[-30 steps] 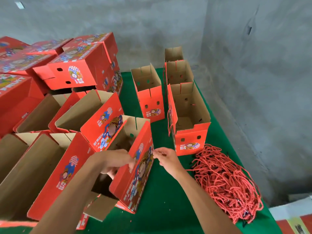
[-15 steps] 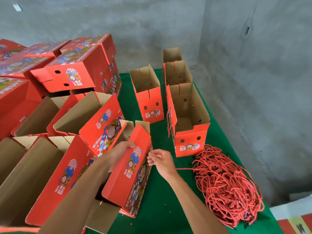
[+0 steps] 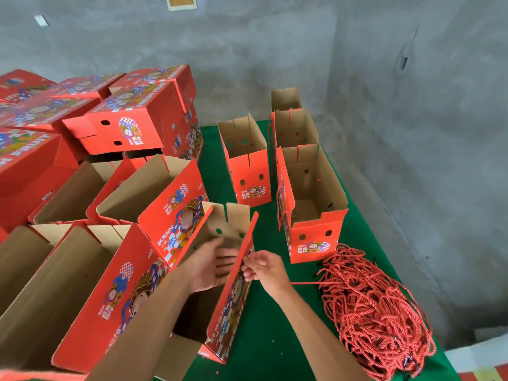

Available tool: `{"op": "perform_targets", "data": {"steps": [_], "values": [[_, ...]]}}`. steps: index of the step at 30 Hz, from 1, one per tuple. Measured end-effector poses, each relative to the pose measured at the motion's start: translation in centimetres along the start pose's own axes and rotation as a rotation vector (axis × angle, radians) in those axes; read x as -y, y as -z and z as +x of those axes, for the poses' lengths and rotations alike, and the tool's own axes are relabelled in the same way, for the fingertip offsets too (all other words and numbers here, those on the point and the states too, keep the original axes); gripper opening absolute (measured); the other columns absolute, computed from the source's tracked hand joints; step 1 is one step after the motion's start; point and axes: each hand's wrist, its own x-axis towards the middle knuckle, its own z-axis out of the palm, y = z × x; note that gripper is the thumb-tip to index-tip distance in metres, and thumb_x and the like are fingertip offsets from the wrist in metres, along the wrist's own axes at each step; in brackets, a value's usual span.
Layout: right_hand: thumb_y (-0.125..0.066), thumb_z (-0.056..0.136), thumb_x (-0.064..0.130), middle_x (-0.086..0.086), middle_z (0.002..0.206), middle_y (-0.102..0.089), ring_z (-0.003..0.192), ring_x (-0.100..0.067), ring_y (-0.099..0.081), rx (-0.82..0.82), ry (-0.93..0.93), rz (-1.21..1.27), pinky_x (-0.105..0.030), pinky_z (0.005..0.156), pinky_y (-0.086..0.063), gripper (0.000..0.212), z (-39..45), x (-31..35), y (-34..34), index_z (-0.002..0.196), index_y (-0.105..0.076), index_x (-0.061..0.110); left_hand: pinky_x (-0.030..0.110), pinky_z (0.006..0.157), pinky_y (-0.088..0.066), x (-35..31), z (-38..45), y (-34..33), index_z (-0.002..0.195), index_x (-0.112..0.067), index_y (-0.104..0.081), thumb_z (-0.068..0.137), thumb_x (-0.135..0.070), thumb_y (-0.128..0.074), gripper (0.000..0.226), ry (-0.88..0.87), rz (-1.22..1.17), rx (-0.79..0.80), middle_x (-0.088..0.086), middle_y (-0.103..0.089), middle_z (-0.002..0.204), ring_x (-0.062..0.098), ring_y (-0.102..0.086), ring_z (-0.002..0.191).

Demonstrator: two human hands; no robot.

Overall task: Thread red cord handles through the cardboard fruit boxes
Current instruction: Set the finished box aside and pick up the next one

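Head view: the left hand (image 3: 213,266) reaches inside the open fruit box (image 3: 228,292) nearest the person, fingers straight and spread against the inner side of its right wall, holding nothing. The right hand (image 3: 265,266) is just outside that same wall, fingertips curled and pinched together at the red printed panel; whether they grip a cord end there is too small to tell. A single red cord (image 3: 305,283) runs from just beside the right wrist to the pile of red cord handles (image 3: 376,306), which lies right of the right hand on the green worktop (image 3: 264,331). Left of the left hand, several open boxes (image 3: 68,284) lie tilted with their brown insides showing. Beyond the right hand stands an upright box (image 3: 313,204) with a cord loop hanging on its left side, and behind it two more upright boxes (image 3: 295,130) in a row. Beyond the left hand stands another upright box (image 3: 248,163). Farther left, closed boxes (image 3: 129,127) are stacked against the grey wall (image 3: 247,50).
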Motion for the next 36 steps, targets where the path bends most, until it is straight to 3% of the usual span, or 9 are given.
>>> {"op": "perform_targets", "data": {"steps": [2,4,7,13,18,21,25,30,36], "values": [[-0.069,0.097,0.004,-0.015,0.075,-0.067,0.060,-0.020,-0.061,-0.025,-0.025,0.045,-0.026,0.057,-0.052,0.017,-0.2,-0.2,-0.4,0.092,-0.067,-0.012,0.042,0.098,-0.051,1.2,0.1,-1.2,0.105,-0.003,-0.076,0.100,-0.036,-0.055,0.040,-0.054,0.121,0.003,0.019,-0.071,0.105,0.032,-0.066,0.102],[-0.069,0.097,0.007,-0.015,0.077,-0.069,0.067,-0.020,-0.062,-0.051,-0.002,0.026,-0.026,0.063,-0.052,0.023,-0.3,-0.5,-0.4,0.095,-0.068,-0.017,0.028,0.080,-0.057,1.9,0.5,-2.1,0.086,-0.017,-0.082,0.094,-0.025,-0.067,0.019,-0.164,0.228,-0.124,0.006,-0.078,0.087,0.025,-0.073,0.092],[-0.068,0.100,0.014,-0.013,0.084,-0.074,0.077,-0.020,-0.069,-0.074,0.054,-0.127,-0.031,0.074,-0.056,0.022,-0.6,-0.5,-0.3,0.092,-0.075,-0.005,0.011,0.052,-0.046,2.1,1.0,-2.3,0.066,-0.031,-0.076,0.093,-0.019,-0.069,0.031,-0.345,0.419,-0.329,-0.011,-0.072,0.065,0.002,-0.068,0.066],[-0.062,0.096,0.008,-0.011,0.089,-0.075,0.083,-0.024,-0.069,-0.171,0.090,-0.562,-0.044,0.077,-0.056,0.016,-1.3,0.3,-0.8,0.091,-0.075,0.002,0.027,0.075,-0.051,4.2,2.4,-2.2,0.088,-0.018,-0.075,0.100,-0.023,-0.060,0.019,-0.476,0.577,-0.394,-0.004,-0.074,0.085,0.009,-0.067,0.082],[-0.061,0.095,0.015,-0.014,0.102,-0.076,0.098,-0.035,-0.071,-0.201,0.103,-0.929,-0.047,0.085,-0.057,0.015,-2.0,1.2,-1.7,0.100,-0.074,0.008,0.019,0.067,-0.041,3.6,3.5,-2.1,0.090,-0.024,-0.064,0.102,-0.027,-0.055,0.016,-0.417,0.710,-0.339,-0.010,-0.066,0.091,0.000,-0.059,0.082],[-0.060,0.098,0.019,-0.017,0.108,-0.074,0.104,-0.037,-0.069,-0.165,0.071,-0.878,-0.048,0.088,-0.057,0.018,-2.5,1.9,-1.7,0.106,-0.072,0.009,0.023,0.066,-0.045,4.1,4.0,-2.3,0.095,-0.022,-0.060,0.105,-0.028,-0.048,0.017,-0.361,0.583,-0.367,-0.002,-0.066,0.097,0.006,-0.061,0.084],[-0.060,0.094,0.044,0.000,0.077,-0.071,0.079,-0.029,-0.068,-0.285,0.045,-1.043,-0.040,0.072,-0.057,0.034,-3.8,3.9,-0.3,0.077,-0.067,0.016,0.031,0.062,-0.059,4.5,3.9,-2.1,0.106,-0.005,-0.056,0.108,-0.016,-0.042,0.018,-0.260,0.112,-0.372,0.023,-0.068,0.109,0.025,-0.072,0.082],[-0.058,0.093,0.061,0.010,0.051,-0.057,0.048,-0.008,-0.052,-0.472,0.233,-0.873,-0.030,0.051,-0.041,0.054,-4.2,10.3,0.6,0.057,-0.058,0.021,0.034,0.089,-0.051,1.2,1.0,-2.4,0.107,-0.014,-0.065,0.106,-0.026,-0.049,0.020,-0.565,0.353,-0.459,-0.002,-0.068,0.101,0.012,-0.065,0.098],[-0.069,0.096,0.028,-0.005,0.082,-0.078,0.047,-0.013,-0.053,-0.269,0.197,-0.029,-0.029,0.055,-0.050,0.016,-5.7,18.7,-1.8,0.100,-0.072,0.013,0.012,0.087,-0.049,-4.4,-7.1,-6.5,0.108,-0.019,-0.071,0.108,-0.032,-0.042,0.032,-0.913,0.229,-0.151,-0.008,-0.073,0.104,0.000,-0.066,0.101]]}}
